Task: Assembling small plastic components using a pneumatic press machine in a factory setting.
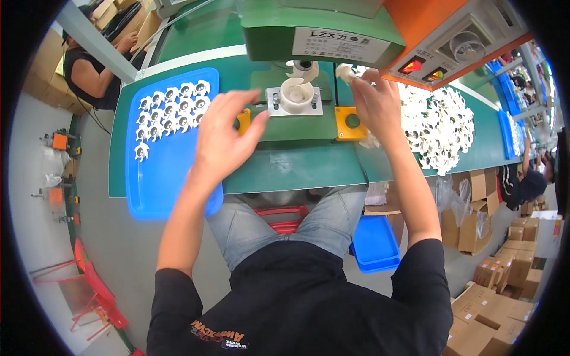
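Fingers and thumb apart, my left hand (222, 136) is empty beside the left yellow button box (242, 121) of a green bench press (320, 44). My right hand (378, 107) is above the right yellow button box (350, 123), its fingers bent round a white finned impeller (345, 72) at the fingertips. Between my hands, a round white holder (296, 97) is fixed on a metal plate (274, 110) under the press head. A white finned piece (304, 72) shows at the dark press tip, just above the holder.
A blue tray (172, 178) on the left carries rows of white impellers. A large heap of impellers (439, 127) lies right on the green table. An orange control box (451, 35) with lit switches overhangs the far right. Cardboard boxes (496, 320) and stacked blue trays (375, 243) sit below.
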Tool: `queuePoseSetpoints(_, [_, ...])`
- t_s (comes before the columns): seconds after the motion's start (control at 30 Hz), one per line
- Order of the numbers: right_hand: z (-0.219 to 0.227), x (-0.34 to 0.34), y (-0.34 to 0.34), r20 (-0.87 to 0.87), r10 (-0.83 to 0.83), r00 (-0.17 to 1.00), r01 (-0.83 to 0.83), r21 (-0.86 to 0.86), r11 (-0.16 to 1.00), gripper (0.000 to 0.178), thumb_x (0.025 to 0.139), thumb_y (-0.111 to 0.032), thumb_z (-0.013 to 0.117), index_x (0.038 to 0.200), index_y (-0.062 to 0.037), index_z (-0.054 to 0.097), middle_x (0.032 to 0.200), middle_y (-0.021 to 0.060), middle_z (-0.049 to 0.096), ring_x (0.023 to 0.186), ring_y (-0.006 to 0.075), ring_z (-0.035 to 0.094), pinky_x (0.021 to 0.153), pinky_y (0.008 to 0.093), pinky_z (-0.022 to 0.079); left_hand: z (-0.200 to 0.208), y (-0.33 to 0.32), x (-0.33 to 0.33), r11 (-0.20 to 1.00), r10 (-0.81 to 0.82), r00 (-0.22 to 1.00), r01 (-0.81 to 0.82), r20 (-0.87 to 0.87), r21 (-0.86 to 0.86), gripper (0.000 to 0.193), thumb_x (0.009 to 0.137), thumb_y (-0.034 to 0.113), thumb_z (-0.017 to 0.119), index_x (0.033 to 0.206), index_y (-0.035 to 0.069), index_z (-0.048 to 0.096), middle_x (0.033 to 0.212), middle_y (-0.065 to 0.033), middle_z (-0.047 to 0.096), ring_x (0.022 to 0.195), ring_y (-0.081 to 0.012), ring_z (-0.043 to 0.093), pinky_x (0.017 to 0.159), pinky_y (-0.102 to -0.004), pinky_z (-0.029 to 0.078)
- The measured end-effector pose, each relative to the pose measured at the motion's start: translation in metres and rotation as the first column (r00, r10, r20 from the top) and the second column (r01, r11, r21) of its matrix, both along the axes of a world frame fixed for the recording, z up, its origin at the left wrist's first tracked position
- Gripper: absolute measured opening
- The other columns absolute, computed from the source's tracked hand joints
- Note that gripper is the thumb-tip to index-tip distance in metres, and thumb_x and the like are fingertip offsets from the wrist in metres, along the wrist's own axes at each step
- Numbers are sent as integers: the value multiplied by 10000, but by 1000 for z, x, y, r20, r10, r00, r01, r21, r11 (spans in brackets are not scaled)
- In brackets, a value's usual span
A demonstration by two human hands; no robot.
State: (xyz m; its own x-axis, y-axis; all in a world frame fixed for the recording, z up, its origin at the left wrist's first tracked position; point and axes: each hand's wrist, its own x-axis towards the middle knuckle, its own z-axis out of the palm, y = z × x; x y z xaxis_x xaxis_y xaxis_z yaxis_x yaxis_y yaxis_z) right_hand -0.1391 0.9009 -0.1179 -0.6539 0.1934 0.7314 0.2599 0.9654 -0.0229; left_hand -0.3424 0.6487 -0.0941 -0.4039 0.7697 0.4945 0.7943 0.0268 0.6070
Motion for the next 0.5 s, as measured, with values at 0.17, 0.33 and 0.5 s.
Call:
queuePoseSetpoints(0.17, [24,8,-32,1,87,996,-85,226,970,282,691,-34,738,968,-79,714,1017,78,597,913,293,608,776,427,502,20,55,16,991,-37,977,8,212,137,483,790,233,834,1198,20,687,1068,-81,718,813,-171,613,698,-302,501])
queuePoseSetpoints(0.33, [32,3,-34,-14,177,984,-164,316,935,356,661,-64,736,1012,-108,696,1002,50,600,900,263,615,757,409,504,26,70,16,998,-7,982,-4,189,60,447,766,258,849,1120,15,727,1026,-100,728,783,-189,618,692,-305,511])
queuePoseSetpoints(0.5, [31,-19,-38,-64,240,969,-202,360,911,396,663,-92,730,1056,-127,696,996,24,614,916,229,622,768,390,512,2,54,-4,987,126,979,-107,-162,124,417,772,258,835,1087,7,726,1015,-131,732,858,-283,678,766,-383,545])
